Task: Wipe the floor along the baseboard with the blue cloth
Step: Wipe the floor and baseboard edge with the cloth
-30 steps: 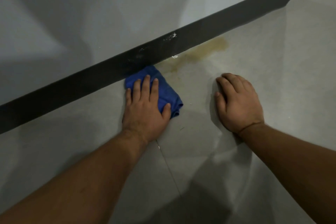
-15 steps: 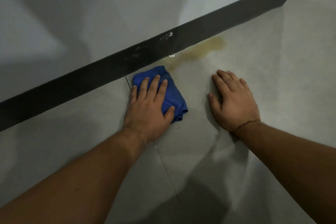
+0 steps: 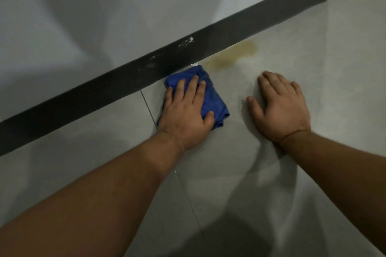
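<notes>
The blue cloth lies bunched into a rough pad just above the middle of the frame, its upper corner touching the foot of the dark baseboard, which runs as a diagonal band from lower left to upper right. It looks soft, thin and light, probably microfibre, so it should fold and creep under a sideways push rather than hold its shape. The loose hem at its lower right sticks out from under your palm and could drag or curl.

Your left hand lies flat on top of it, fingers spread and extended toward the baseboard, thumb on the right edge; nothing is pinched, the cloth is only pressed down. That flat press suits a limp cloth: keep the palm over the bulk and let the fingertips steer the leading edge into the floor-wall corner.

Just to the upper right of the cloth, hard against the baseboard, a yellowish stain marks the grey floor. A tile joint runs down past the cloth's left side.

Your right hand rests open and empty on the floor, right of centre, well clear of the cloth, apparently as a brace.
</notes>
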The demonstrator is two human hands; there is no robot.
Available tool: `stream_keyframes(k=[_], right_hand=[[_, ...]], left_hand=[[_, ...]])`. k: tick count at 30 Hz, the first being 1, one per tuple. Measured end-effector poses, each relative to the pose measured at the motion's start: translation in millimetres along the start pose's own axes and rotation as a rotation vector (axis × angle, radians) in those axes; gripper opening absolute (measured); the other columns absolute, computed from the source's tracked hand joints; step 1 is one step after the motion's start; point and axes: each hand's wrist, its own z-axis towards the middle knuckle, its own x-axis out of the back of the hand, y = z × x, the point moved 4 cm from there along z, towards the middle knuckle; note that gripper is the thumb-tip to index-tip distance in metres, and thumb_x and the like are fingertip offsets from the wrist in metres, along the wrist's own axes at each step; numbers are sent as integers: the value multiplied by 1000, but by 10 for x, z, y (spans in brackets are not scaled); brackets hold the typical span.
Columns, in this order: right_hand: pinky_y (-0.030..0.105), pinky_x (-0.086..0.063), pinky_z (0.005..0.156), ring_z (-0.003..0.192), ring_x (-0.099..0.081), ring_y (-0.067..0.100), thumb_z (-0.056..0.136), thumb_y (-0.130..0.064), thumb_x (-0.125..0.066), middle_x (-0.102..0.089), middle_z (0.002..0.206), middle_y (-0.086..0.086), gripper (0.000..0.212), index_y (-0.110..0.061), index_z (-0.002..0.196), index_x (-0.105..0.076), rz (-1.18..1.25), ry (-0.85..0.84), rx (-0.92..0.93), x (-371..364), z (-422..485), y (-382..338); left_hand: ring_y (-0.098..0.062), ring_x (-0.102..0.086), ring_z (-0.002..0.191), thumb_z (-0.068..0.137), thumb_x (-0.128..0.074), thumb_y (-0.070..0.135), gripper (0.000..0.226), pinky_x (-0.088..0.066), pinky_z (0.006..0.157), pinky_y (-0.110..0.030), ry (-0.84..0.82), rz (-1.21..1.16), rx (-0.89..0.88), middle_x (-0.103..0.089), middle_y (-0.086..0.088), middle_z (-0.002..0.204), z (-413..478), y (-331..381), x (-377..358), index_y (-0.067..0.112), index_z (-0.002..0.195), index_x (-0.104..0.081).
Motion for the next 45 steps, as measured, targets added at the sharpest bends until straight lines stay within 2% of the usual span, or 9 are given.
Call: stream_keyframes(k=[6,10,17,23,27,30,35,42,45], right_hand=[[52,-26,123,149,-34,28,100,-63,-29,-41,161,8,74,-15,156,-38,31,5,-5,19,-1,-8],[53,-27,123,149,-34,29,99,-64,-30,-41,161,9,76,-14,156,-38,34,-4,-5,15,12,-7],[52,-29,121,148,-35,30,100,-63,-31,-41,160,11,77,-12,156,-38,12,-12,6,12,9,-4],[52,-29,121,148,-34,30,100,-63,-30,-41,161,10,77,-12,157,-37,15,-17,4,23,12,-13],[52,-30,121,148,-34,29,99,-64,-29,-41,161,10,77,-13,157,-37,5,-18,0,18,20,-7],[52,-30,121,147,-36,29,100,-62,-31,-42,160,10,76,-12,156,-39,6,-11,2,14,23,-19],[52,-30,121,148,-36,30,101,-52,-35,-43,160,11,68,-11,155,-41,23,-2,-11,36,6,-24],[49,-32,120,144,-42,32,96,-28,-47,-48,156,12,58,-9,151,-48,137,-2,-13,124,25,45],[48,-38,116,137,-50,33,91,-30,-48,-53,152,12,58,-11,146,-54,126,-4,-7,180,20,254]], left_hand=[[-37,-22,155,93,-26,67,90,-21,126,-56,-2,45,126,-20,-11,172,-160,-326,32,14,165,-16],[-37,-32,146,90,-28,65,90,-28,120,-57,46,52,90,-29,-12,168,159,-214,132,12,163,-24],[-36,-19,157,92,-27,62,88,-21,126,-59,41,28,17,-16,-8,174,310,55,68,16,165,-16],[-35,-22,156,91,-33,66,90,-23,125,-56,45,26,10,-20,-9,173,38,-236,2,15,164,-19],[-37,-31,148,85,-35,68,94,-29,120,-57,79,25,26,-30,-12,167,359,-75,112,11,161,-27],[-36,-26,152,85,-29,70,95,-26,121,-59,65,29,-14,-26,-10,170,550,148,119,14,162,-24],[-32,-13,160,89,-26,69,91,-17,127,-59,56,7,-104,-12,-6,175,496,269,55,21,165,-15],[-32,-14,160,92,-27,68,87,-17,127,-61,88,-4,-102,-12,-6,175,320,135,-20,23,166,-15],[-34,-15,159,90,-23,69,89,-17,127,-60,66,15,-103,-12,-5,176,443,188,-16,23,166,-13]])
